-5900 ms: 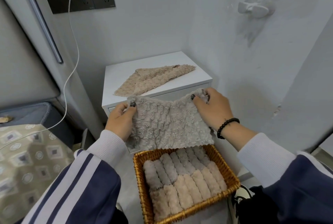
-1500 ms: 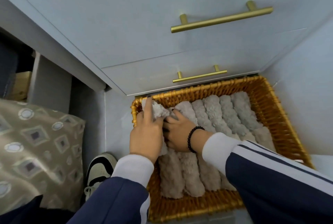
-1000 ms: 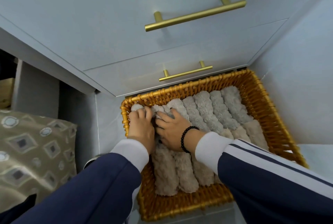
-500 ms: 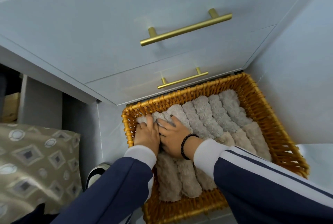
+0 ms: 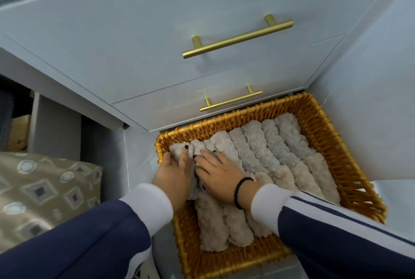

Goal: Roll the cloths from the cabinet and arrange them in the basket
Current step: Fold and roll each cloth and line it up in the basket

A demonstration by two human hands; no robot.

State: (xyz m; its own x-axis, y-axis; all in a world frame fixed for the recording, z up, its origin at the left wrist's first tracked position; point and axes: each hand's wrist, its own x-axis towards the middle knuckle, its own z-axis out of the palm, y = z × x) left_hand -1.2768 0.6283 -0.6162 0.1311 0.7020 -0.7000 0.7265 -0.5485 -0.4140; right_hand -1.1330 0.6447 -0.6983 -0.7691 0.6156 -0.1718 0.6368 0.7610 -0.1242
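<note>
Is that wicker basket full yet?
Nearly full: rolled cloths fill the basket in two rows; both hands press one into the far-left corner.

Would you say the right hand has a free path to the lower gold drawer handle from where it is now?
Probably yes. The right hand rests on the rolled cloths in the basket; only the basket's back rim lies between it and the lower drawer handle.

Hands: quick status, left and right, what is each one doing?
Left hand: fingers straight, pressing the grey rolled cloth into the basket corner.
Right hand: flat, fingers straight, pressing the same cloth.
</note>
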